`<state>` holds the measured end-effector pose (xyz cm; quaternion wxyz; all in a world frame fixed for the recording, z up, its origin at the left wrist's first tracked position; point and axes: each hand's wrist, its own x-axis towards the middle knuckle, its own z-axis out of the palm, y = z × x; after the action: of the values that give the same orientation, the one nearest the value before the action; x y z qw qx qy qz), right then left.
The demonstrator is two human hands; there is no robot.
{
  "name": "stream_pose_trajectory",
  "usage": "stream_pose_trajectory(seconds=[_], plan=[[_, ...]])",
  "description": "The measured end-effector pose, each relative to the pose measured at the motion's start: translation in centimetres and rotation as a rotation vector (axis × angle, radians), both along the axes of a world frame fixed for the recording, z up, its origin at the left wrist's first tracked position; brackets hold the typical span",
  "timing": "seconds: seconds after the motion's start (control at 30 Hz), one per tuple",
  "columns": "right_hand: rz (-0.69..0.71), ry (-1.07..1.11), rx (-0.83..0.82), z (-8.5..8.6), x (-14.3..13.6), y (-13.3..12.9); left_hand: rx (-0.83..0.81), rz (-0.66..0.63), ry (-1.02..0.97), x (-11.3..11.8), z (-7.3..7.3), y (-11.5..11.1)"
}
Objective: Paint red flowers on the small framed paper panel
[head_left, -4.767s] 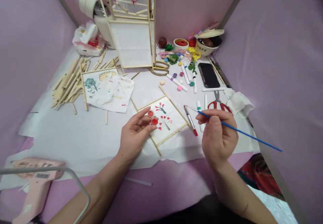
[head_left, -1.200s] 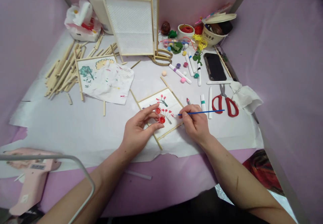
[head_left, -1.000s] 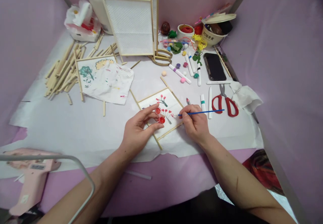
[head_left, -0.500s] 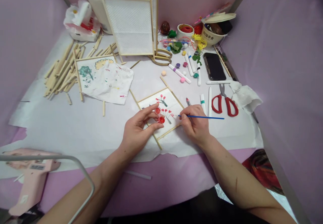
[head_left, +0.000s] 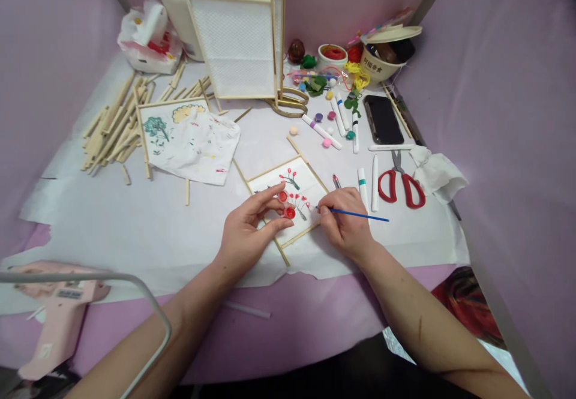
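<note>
My left hand (head_left: pixel 252 225) holds a small open pot of red paint (head_left: pixel 289 213) between fingers and thumb, its red-stained lid (head_left: pixel 283 197) beside it. Under both hands lies a white panel (head_left: pixel 310 178) edged with thin wooden sticks. Red flowers with green and grey stems (head_left: pixel 292 178) are painted on it. My right hand (head_left: pixel 344 219) pinches a blue paintbrush (head_left: pixel 360 213), whose tip points left at the painted flowers near the panel's right side. Whether the tip touches the panel I cannot tell.
Red-handled scissors (head_left: pixel 396 186), markers (head_left: pixel 362 184) and a phone (head_left: pixel 383 119) lie right. Wooden sticks (head_left: pixel 112 123) and a painted panel (head_left: pixel 155 135) lie left, a framed lantern shape (head_left: pixel 243 45) stands behind. A pink glue gun (head_left: pixel 63 309) is at front left.
The blue brush has tilted, its back end now lower and closer to my right hand. My left hand holds the paint pot as before. The whole view has shifted slightly.
</note>
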<state>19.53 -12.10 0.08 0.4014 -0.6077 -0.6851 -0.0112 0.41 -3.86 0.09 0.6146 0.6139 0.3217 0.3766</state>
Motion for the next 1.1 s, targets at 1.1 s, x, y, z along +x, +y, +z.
stream_pose_trajectory(seconds=[1.1], plan=[[-0.009,-0.028,-0.012,0.15,-0.05,0.02,0.018,0.0,-0.004,0.01,-0.23,0.06]])
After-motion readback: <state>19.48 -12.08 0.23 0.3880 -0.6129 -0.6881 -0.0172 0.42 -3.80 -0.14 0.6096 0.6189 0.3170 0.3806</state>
